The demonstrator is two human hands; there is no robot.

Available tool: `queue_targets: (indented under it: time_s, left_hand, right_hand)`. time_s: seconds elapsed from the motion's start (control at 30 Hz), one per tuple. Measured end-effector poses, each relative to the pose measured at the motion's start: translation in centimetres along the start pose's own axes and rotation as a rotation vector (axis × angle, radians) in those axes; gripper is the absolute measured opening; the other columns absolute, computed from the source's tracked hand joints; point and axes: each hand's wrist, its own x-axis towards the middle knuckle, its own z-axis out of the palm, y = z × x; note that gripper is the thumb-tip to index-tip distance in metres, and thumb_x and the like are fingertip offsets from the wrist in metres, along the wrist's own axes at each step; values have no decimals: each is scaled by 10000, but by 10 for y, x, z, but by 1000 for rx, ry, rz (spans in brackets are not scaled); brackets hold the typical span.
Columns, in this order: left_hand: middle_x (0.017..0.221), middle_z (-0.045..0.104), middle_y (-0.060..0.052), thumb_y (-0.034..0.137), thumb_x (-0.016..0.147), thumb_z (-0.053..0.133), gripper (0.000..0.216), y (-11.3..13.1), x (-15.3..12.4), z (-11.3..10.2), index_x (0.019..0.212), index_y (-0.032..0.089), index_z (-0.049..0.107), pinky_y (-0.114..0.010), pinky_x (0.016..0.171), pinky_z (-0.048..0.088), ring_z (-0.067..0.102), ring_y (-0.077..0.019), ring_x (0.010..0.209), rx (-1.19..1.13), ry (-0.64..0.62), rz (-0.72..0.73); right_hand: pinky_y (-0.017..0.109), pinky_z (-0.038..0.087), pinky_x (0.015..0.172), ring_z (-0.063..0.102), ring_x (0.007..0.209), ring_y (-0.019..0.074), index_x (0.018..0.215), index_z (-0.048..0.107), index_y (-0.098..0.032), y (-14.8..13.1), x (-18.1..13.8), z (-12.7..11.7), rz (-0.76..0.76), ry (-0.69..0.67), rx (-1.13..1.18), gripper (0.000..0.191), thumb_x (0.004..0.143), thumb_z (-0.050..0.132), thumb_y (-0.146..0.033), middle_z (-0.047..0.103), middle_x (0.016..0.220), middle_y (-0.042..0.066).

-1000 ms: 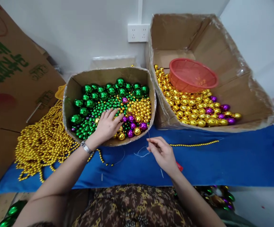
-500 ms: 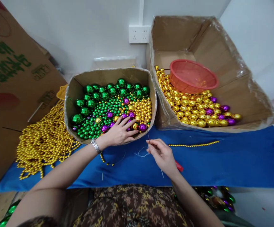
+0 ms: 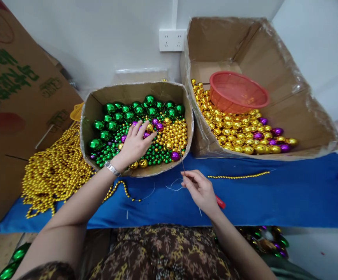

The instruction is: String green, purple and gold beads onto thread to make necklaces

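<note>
Over the bead box (image 3: 134, 90), left hand (image 3: 134, 146) rests with fingers spread (flat on beads (image 3: 173, 134)); right hand (image 3: 200, 189) pinches the needle (image 3: 182, 159).

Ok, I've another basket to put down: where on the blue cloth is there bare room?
The widest bare patch of blue cloth lies in front of the large carton, right of the right hand holding the needle, this side of the loose gold strand. The left end is crowded by the heap of gold strands; the small box fills the middle.
</note>
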Motion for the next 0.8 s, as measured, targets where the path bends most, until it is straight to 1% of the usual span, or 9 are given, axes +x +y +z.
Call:
queue_targets:
  time_s: [0.1, 0.17, 0.23, 0.3, 0.5, 0.57, 0.63, 0.73, 0.8]
  left_hand:
    - [1201, 608, -147, 235, 942, 465, 298, 14, -9, -1, 1187, 174, 625, -451, 920, 478, 547, -278, 1118, -114, -37, 69]
    - [1014, 659, -121, 244, 956, 436, 286, 21, -15, 1, 1121, 156, 652, -373, 812, 510, 591, -227, 940, -163, -137, 118]
    - [916, 663, -103, 249, 958, 434, 275, 26, -17, 3, 1055, 151, 671, -343, 759, 507, 592, -214, 866, -157, -226, 136]
    - [892, 662, -99, 246, 954, 445, 258, 28, -15, 5, 1024, 146, 672, -337, 749, 500, 592, -214, 849, -131, -249, 118]
    - [883, 654, -96, 234, 946, 473, 216, 34, 4, 7, 985, 136, 661, -318, 760, 487, 612, -208, 855, -199, -179, 9]
    - [875, 653, -90, 240, 949, 469, 218, 38, 8, 8, 959, 139, 662, -299, 732, 475, 616, -198, 826, -230, -222, 10]
    - [864, 653, -78, 245, 944, 476, 209, 42, 10, 9, 939, 152, 663, -283, 688, 454, 612, -187, 787, -224, -311, 41]
    - [875, 661, -84, 225, 899, 536, 144, 45, 9, 12, 930, 165, 663, -283, 626, 411, 604, -211, 798, -87, -445, 76]
    - [879, 666, -101, 208, 866, 571, 112, 48, 7, 16, 910, 165, 664, -299, 617, 393, 597, -245, 835, 21, -493, 95]
  right_hand:
    - [244, 602, 651, 692, 721, 122, 1043, 660, -209, 0, 1, 0, -1, -10, -6, 196, 936, 544, -324, 627, 1016, 64]
    - [238, 599, 656, 692, 720, 117, 1041, 659, -205, -1, 1, 1, -8, -19, -6, 189, 935, 548, -315, 626, 1010, 62]
    - [232, 594, 650, 689, 707, 113, 1036, 659, -202, -2, 2, 2, -15, -25, -9, 188, 934, 548, -315, 630, 997, 60]
    - [220, 584, 620, 684, 683, 108, 1036, 660, -204, -2, 3, 3, -13, -32, -17, 194, 936, 541, -320, 637, 982, 57]
    - [208, 563, 580, 678, 659, 109, 1058, 659, -213, -1, 0, 1, -9, -25, -44, 199, 936, 539, -315, 653, 964, 54]
    - [211, 560, 581, 677, 665, 112, 1061, 659, -214, -1, -1, -1, -18, -15, -59, 196, 935, 540, -307, 656, 959, 55]
    - [213, 557, 583, 675, 669, 113, 1060, 659, -215, 0, -2, -3, -23, -10, -70, 191, 934, 543, -301, 659, 956, 54]
    - [218, 554, 600, 671, 662, 108, 1056, 660, -213, 2, -3, -4, -27, -7, -74, 188, 935, 542, -295, 661, 954, 50]
    - [221, 552, 611, 668, 657, 104, 1058, 660, -211, 3, -3, -3, -28, -10, -77, 191, 938, 537, -294, 663, 956, 49]
